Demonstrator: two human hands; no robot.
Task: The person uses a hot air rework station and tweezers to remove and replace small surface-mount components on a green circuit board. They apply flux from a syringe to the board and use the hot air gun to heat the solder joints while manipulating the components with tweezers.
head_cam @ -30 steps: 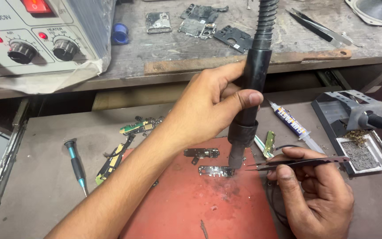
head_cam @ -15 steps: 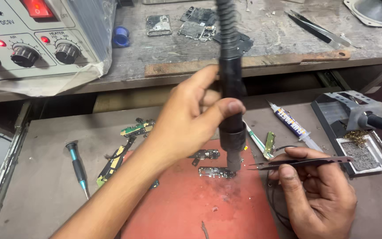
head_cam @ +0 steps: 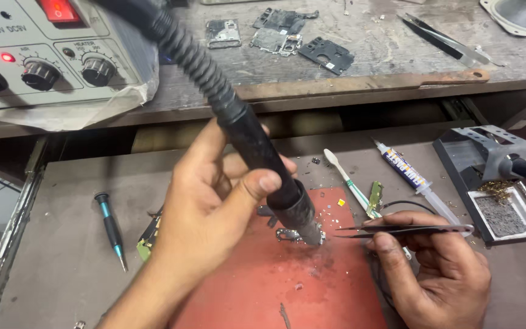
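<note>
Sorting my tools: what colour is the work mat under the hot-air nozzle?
Red, dusted with grey debris: the work mat, seen in the head view.

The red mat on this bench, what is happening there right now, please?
A person works at a repair bench. The left hand holds a black hot-air handpiece, its nozzle pointing down at a small metal part on the red mat. The right hand holds tweezers, tips close beside the nozzle. A small screwdriver and a syringe tube lie nearby.
</note>
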